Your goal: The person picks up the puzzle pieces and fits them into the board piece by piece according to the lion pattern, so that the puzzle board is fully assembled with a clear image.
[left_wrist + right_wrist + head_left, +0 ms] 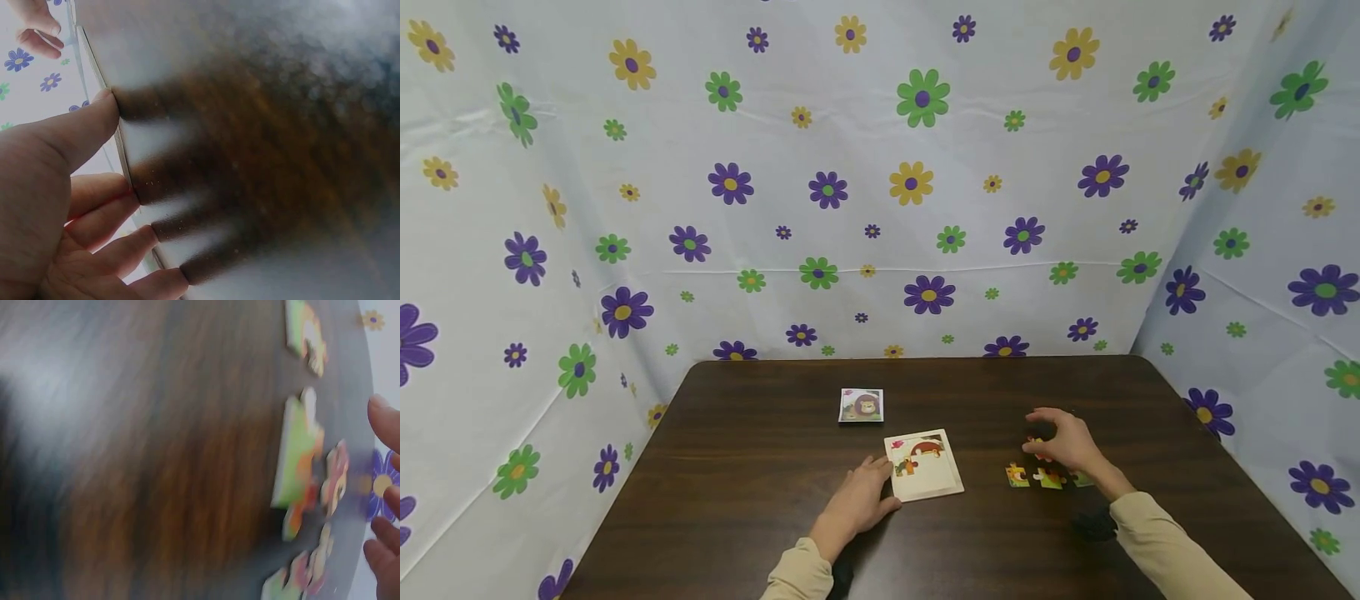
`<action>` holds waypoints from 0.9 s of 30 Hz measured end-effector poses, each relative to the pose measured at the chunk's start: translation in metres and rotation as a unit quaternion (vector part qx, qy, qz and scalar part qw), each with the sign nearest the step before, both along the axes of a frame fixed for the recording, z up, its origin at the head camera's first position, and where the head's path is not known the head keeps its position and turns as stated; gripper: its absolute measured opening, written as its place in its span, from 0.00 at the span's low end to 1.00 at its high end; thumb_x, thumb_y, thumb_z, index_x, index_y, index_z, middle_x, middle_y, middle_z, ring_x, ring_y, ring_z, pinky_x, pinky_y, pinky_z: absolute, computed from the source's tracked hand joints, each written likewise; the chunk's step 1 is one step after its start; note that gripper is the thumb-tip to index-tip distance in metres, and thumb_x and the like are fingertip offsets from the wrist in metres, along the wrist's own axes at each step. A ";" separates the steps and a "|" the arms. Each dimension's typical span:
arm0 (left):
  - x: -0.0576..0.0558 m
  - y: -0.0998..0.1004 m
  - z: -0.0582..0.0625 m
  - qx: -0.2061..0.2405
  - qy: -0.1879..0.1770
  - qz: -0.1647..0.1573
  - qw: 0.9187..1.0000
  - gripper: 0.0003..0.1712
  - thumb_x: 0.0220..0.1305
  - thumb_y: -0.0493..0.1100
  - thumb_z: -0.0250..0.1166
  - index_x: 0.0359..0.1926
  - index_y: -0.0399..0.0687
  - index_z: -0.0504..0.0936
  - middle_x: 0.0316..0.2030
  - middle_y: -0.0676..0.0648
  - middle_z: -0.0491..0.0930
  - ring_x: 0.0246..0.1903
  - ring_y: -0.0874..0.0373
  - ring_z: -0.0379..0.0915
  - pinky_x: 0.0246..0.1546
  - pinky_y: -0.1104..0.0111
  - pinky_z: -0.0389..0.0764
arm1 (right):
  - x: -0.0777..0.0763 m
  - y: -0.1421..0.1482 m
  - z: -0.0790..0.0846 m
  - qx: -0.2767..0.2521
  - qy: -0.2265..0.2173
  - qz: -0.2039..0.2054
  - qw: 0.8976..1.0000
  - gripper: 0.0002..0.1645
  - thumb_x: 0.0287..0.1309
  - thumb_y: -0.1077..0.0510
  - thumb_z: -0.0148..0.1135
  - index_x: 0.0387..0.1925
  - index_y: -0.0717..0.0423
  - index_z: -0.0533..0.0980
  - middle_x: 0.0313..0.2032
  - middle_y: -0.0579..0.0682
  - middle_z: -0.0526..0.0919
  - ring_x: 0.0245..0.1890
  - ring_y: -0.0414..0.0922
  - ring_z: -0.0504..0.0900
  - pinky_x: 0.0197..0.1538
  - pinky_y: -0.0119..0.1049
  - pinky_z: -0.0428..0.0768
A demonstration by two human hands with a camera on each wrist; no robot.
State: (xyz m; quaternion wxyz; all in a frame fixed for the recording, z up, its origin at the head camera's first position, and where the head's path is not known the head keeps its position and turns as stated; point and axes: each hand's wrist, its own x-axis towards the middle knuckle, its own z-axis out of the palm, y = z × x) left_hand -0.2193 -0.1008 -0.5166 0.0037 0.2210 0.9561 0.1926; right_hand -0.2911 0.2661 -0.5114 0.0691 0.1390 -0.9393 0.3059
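My left hand (860,497) rests at the left side of a pale puzzle tray (936,479), its thumb and fingertips along the edge. Several picture pieces lie in the upper part of the tray, among them a reddish-brown one (928,449); bare base shows below. Off to the right, my right hand (1067,443) hovers over loose puzzle pieces, thumb and fingers spread apart. Nothing shows between those fingers in the right wrist view. Below it lie a yellow-green piece (1017,476), a green piece (292,459) and a pink piece (335,478), one partly hidden by the hand in the head view.
A small square card with a lion picture (862,406) lies farther back, left of the tray. The dark wooden table (737,467) reaches back to a white flowered cloth (880,300), which also hangs at both sides.
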 end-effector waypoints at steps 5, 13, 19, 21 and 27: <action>0.000 0.001 -0.002 -0.002 -0.010 0.005 1.000 0.29 0.56 0.48 0.71 0.55 0.36 0.77 0.59 0.38 0.74 0.59 0.35 0.67 0.50 0.39 0.71 | 0.003 0.012 -0.005 0.043 -0.009 0.000 0.999 0.31 0.42 0.51 0.77 0.44 0.68 0.80 0.51 0.72 0.76 0.52 0.70 0.72 0.51 0.64 0.71; -0.005 -0.001 -0.001 0.000 -0.004 0.003 1.000 0.28 0.57 0.47 0.70 0.55 0.36 0.76 0.59 0.38 0.74 0.60 0.35 0.67 0.50 0.38 0.71 | -0.001 0.012 -0.002 0.078 -0.038 -0.016 0.996 0.30 0.46 0.47 0.74 0.41 0.70 0.79 0.36 0.60 0.82 0.37 0.57 0.79 0.40 0.54 0.78; -0.006 -0.002 -0.002 0.002 -0.010 0.004 1.000 0.29 0.57 0.47 0.70 0.55 0.36 0.76 0.59 0.38 0.73 0.60 0.35 0.66 0.50 0.37 0.70 | -0.006 0.002 -0.003 0.062 -0.069 -0.018 0.996 0.19 0.47 0.57 0.74 0.36 0.66 0.78 0.28 0.51 0.79 0.29 0.46 0.75 0.33 0.43 0.75; -0.006 -0.002 -0.001 0.000 -0.009 0.005 1.000 0.29 0.57 0.47 0.70 0.56 0.36 0.76 0.59 0.38 0.73 0.60 0.35 0.66 0.50 0.38 0.70 | -0.007 -0.001 -0.002 0.053 -0.070 -0.015 0.996 0.17 0.46 0.60 0.74 0.36 0.66 0.78 0.28 0.51 0.79 0.28 0.46 0.75 0.33 0.43 0.75; -0.007 -0.001 -0.004 -0.003 -0.008 0.000 1.000 0.29 0.57 0.48 0.70 0.55 0.36 0.76 0.59 0.38 0.73 0.60 0.36 0.67 0.50 0.38 0.71 | -0.006 -0.005 0.000 0.053 -0.077 -0.013 0.996 0.16 0.43 0.64 0.73 0.36 0.67 0.78 0.29 0.52 0.79 0.30 0.48 0.76 0.35 0.46 0.76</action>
